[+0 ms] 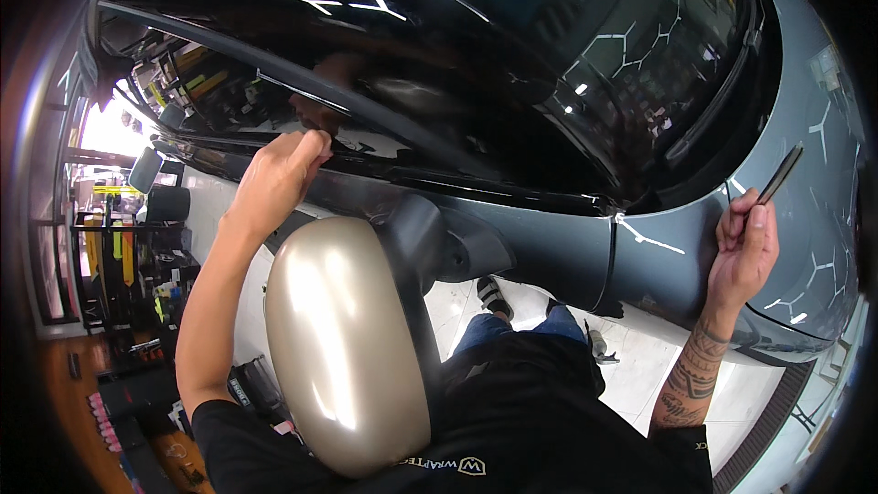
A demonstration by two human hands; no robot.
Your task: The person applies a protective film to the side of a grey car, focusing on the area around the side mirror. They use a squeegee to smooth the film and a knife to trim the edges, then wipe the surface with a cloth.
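- A person in a black shirt (pixel 521 412) and blue shorts (pixel 485 334) stands close beside a blue-grey car (pixel 663 261), seen from the wearer's own head and looking down.
- The left hand (pixel 291 165) is raised at the lower edge of the dark side window (pixel 229 82), with its fingers curled narrowly together; whether they pinch anything cannot be told.
- The right hand (pixel 743 247) is well apart from it, over the car's front side panel, near the lower corner of the windscreen (pixel 631 55).
- Its fingers hold a slim, dark, flat tool (pixel 784 172) between thumb and fingertips; the tool tilts up and to the right, above the blue-grey bodywork.
- A large side mirror (pixel 343 338) with a shiny beige cover fills the space below the left hand, joined to the car by a black mirror arm (pixel 412 233).
- A wiper (pixel 718 105) lies along the bottom of the windscreen, and bright ceiling lights reflect as jagged white lines in the glass and paint.
- Below are pale floor tiles (pixel 640 389) and a dark shoe (pixel 494 297).
- At far left, cluttered shelves (pixel 137 284) stand near a brown floor (pixel 55 366).
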